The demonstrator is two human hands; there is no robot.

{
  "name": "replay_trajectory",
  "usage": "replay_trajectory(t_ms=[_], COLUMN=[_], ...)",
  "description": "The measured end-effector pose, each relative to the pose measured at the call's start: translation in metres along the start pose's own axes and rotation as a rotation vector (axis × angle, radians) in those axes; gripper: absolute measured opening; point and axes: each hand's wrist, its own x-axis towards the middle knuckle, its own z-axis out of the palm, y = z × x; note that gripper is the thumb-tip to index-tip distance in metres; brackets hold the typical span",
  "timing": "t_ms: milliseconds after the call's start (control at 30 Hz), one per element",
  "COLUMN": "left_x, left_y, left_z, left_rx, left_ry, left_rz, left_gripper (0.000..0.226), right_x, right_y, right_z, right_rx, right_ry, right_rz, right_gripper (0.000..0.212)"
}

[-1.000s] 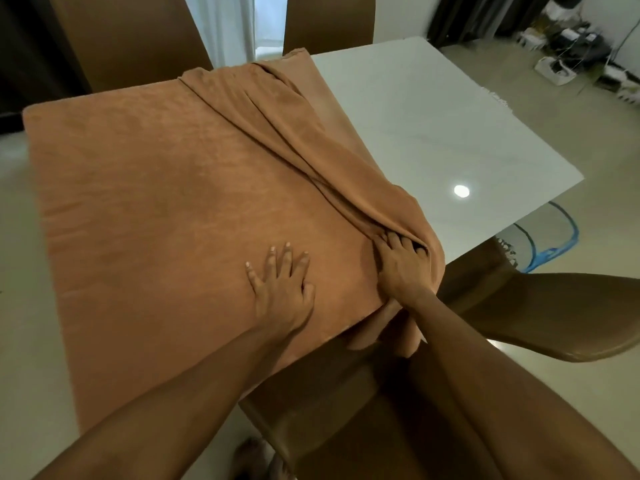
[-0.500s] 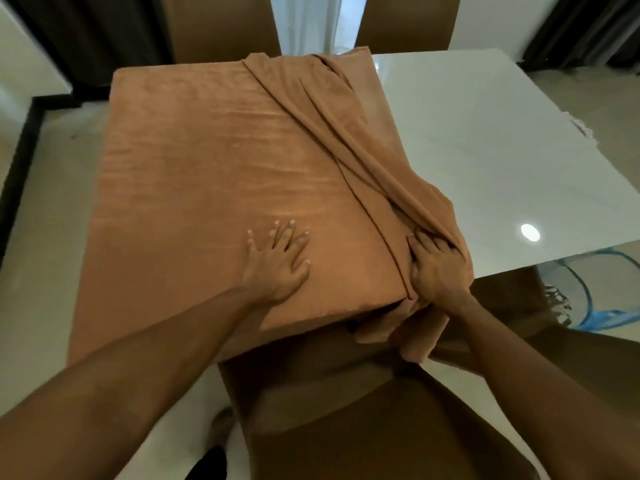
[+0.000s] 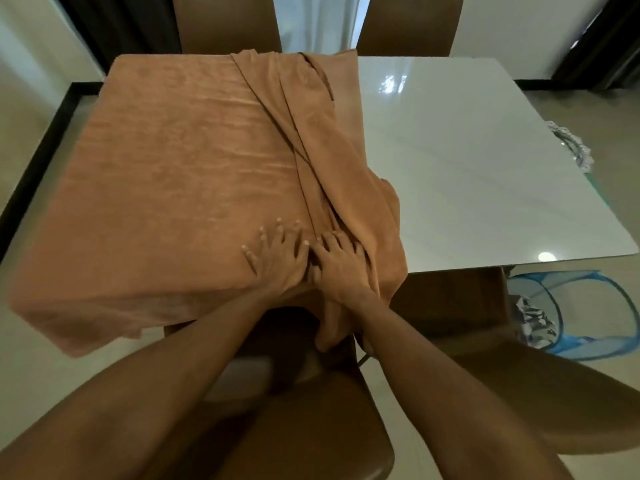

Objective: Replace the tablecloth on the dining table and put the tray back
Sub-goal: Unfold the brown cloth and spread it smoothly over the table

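- Glossy white tabletop (image 3: 467, 161) lies bare on the side to the right of the tablecloth (image 3: 173, 168), so the covering is judged about half done.
- That orange tablecloth lies flat over the left part of the table and hangs over its near and left edges; a bunched fold (image 3: 311, 133) runs along the cloth's right edge from the far side to the near one.
- At the near end of that fold the left hand (image 3: 277, 261) presses flat with fingers spread, probably pinning the laid part.
- Just beside it, touching, the right hand (image 3: 341, 268) has its fingers tucked into the fold, seemingly gripping it to draw it across the bare top.
- No tray is visible anywhere.
- Brown chairs (image 3: 225, 22) stand at the table's far side.
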Motion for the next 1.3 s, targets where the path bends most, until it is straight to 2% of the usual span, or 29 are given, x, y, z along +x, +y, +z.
replay_trajectory(t_ms=[133,233,333,400,567,633,733,900,1000,1067,1133,1233,1300], left_x=[0.008,0.012,0.015,0.014,0.015,0.013,0.007,0.001,0.003,0.006,0.011,0.026,0.039], left_y=[0.004,0.011,0.014,0.013,0.016,0.015,0.016,0.041,0.076,0.107,0.138,0.177,0.193], left_z=[0.010,0.018,0.023,0.021,0.017,0.017,0.023,0.027,0.031,0.035,0.038,0.041,0.045], left_rx=[0.058,0.104,0.131,0.152,0.191,0.206,0.216,0.166,0.093,0.060,0.023,-0.013,-0.043], left_ry=[-0.008,0.044,0.065,0.077,0.076,0.078,0.089,0.098,0.139,0.172,0.168,0.142,0.090], left_rz=[-0.160,-0.209,-0.238,-0.252,-0.257,-0.257,-0.272,-0.337,-0.318,-0.265,-0.206,-0.157,-0.158], left_gripper=[0.071,0.077,0.079,0.078,0.073,0.071,0.068,0.063,0.061,0.059,0.057,0.058,0.058], right_x=[0.013,0.021,0.024,0.030,0.024,0.013,-0.003,-0.010,-0.001,0.016,0.033,0.050,0.053], right_y=[0.048,0.112,0.164,0.170,0.162,0.179,0.211,0.242,0.257,0.264,0.270,0.278,0.285], right_z=[-0.014,-0.039,-0.062,-0.067,-0.057,-0.047,-0.045,-0.060,-0.075,-0.081,-0.084,-0.087,-0.094], right_rx=[-0.171,-0.281,-0.284,-0.253,-0.125,-0.052,0.045,0.270,0.240,0.242,0.287,0.618,0.701], right_ry=[0.029,0.047,0.132,0.154,0.031,0.032,0.131,0.243,0.356,0.317,0.180,0.005,-0.063], right_rz=[-0.019,0.080,0.167,0.144,-0.181,-0.144,-0.100,-0.142,-0.109,0.068,0.211,0.212,0.215], right_gripper=[0.048,0.047,0.036,0.031,0.044,0.049,0.047,0.047,0.046,0.048,0.055,0.052,0.044])
